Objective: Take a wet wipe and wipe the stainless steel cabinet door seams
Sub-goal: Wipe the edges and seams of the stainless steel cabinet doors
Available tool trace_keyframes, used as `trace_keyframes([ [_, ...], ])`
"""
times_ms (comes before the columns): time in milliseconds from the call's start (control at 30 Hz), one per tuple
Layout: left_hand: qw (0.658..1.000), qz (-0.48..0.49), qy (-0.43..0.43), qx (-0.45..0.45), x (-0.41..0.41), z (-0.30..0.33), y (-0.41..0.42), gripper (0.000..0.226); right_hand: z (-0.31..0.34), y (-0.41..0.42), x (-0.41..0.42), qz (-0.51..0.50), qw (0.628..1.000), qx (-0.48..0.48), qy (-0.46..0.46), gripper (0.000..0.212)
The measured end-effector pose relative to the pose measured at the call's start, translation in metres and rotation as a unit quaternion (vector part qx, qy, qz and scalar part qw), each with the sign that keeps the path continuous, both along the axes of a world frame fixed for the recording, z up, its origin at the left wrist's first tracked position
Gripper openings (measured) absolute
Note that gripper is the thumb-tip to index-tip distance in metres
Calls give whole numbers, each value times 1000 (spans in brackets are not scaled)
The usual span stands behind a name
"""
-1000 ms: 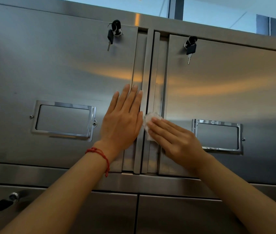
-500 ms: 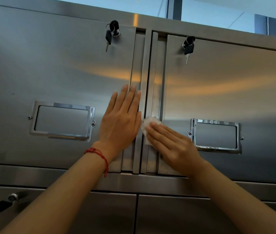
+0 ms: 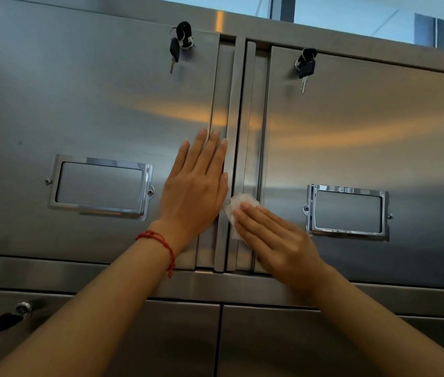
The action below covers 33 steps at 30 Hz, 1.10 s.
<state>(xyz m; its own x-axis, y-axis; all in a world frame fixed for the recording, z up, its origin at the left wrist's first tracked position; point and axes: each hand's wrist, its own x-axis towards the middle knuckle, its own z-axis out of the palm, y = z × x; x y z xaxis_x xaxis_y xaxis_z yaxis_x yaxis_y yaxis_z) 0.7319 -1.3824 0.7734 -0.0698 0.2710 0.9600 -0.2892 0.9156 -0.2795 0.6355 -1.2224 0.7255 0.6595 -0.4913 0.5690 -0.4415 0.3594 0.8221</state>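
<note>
One wet wipe [image 3: 238, 206] is lying crumpled against the upright seam [image 3: 238, 148] where the two upper steel doors meet, low on the seam and just above the fingertips covering it. The right hand [image 3: 275, 240] is pressing the wipe flat to the metal with straight fingers laid side by side, not curling round it; part of the white wipe is showing above and to the left of those fingers. The left hand [image 3: 196, 186] is resting open and flat on the left door [image 3: 93, 104], fingers straight and pointing up, its edge lying just beside the seam and close to the wipe. A red string bracelet [image 3: 161, 240] is sitting round the left wrist.

Each door is carrying a shiny framed label holder: one [image 3: 101, 186] is sitting left of the left hand, the other [image 3: 347, 210] on the right door [image 3: 378, 131], just beside the right hand. Near the top of the left door a bunch of keys [image 3: 180, 43] is hanging from its lock, and another key [image 3: 305, 68] is hanging from the lock on the right door. Below the doors a steel rail [image 3: 52, 273] is running across, and under it the lower doors are showing, with a dark key [image 3: 8, 319] sticking out of a lock at the far left.
</note>
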Motion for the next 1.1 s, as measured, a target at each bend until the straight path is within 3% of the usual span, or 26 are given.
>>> trace_keyframes([
  [1100, 1000, -1, -11, 7, 2, 0, 1, 54, -4, 5, 3, -9, 1000, 12, -1, 24],
])
